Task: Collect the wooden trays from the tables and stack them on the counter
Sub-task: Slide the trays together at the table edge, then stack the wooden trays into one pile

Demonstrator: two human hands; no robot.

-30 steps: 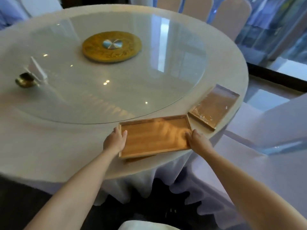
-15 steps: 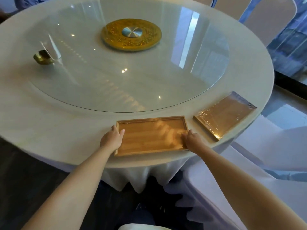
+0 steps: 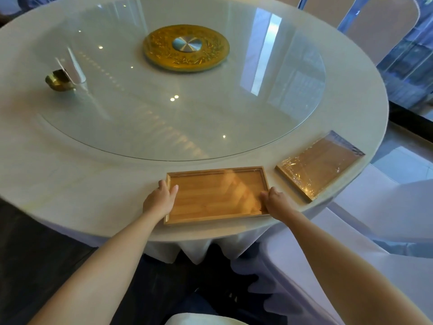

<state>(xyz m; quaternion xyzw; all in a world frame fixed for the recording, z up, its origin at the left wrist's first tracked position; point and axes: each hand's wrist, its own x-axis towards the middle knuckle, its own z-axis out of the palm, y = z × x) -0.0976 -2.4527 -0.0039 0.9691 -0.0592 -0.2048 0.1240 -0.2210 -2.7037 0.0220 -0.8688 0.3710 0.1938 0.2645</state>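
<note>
A rectangular wooden tray point(image 3: 215, 195) lies flat on the near edge of the round white table point(image 3: 70, 179). My left hand point(image 3: 159, 200) grips its left short side, thumb over the rim. On the opposite short side my right hand point(image 3: 276, 202) is closed, fingers curled over the rim. A second wooden tray point(image 3: 318, 167), wrapped in shiny clear film, lies at an angle to the right near the table edge, apart from both hands.
A large glass turntable point(image 3: 187, 102) with a gold centre disc point(image 3: 186, 50) covers the table's middle. A small brass holder with a clear card stand point(image 3: 62, 78) sits at its left. White-covered chairs point(image 3: 375, 231) stand to the right and behind the table.
The tray, held slightly lifted and overhanging the table edge a second ago, now rests flat, farther onto the table. Both hands stay on its short sides. The view shifted toward the table.
</note>
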